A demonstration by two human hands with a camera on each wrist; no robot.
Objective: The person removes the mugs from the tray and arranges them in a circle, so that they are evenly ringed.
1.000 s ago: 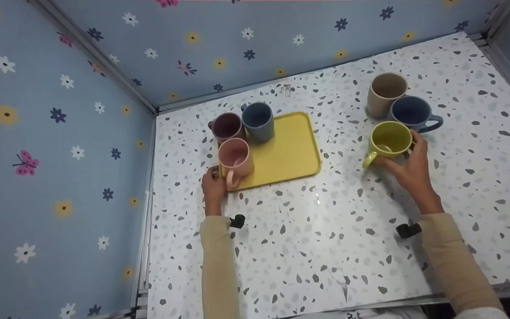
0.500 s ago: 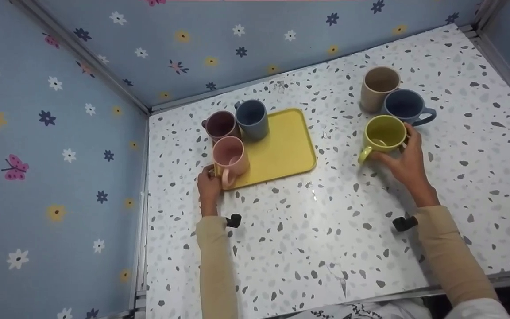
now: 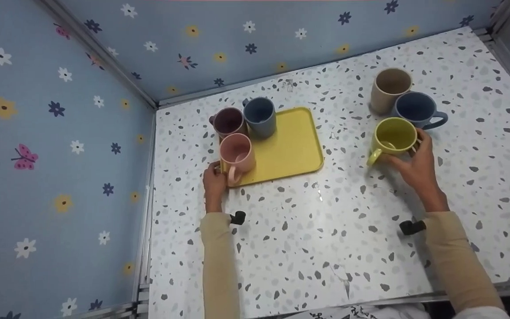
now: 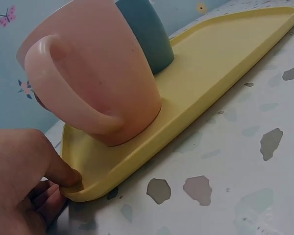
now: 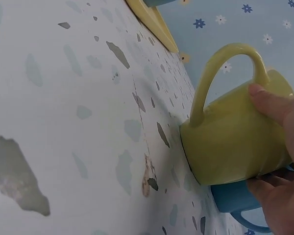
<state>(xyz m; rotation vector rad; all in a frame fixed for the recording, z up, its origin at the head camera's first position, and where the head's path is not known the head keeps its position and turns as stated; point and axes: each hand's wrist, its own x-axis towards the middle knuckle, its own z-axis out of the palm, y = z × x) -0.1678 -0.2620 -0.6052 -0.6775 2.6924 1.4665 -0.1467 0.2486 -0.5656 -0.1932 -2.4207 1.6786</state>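
My left hand (image 3: 214, 184) pinches the near-left corner of a yellow tray (image 3: 288, 153); in the left wrist view the thumb lies over the rim with fingers beneath. On the tray's left part stand a pink mug (image 3: 237, 153), a dark maroon mug (image 3: 229, 122) and a blue mug (image 3: 260, 116). Over at the right, my right hand (image 3: 419, 170) grips a yellow-green mug (image 3: 394, 135) around its body, thumb near the handle in the right wrist view. That mug is upright, its handle toward the near left.
Right behind the yellow-green mug stand a second blue mug (image 3: 416, 108), handle to the right, and a tall beige mug (image 3: 390, 91). The speckled white table (image 3: 299, 248) is bounded by flowered blue panels (image 3: 246, 40) at the back and left.
The view shifts slightly with the head. Both hands keep their hold, and the mugs and tray stay in place relative to the table.
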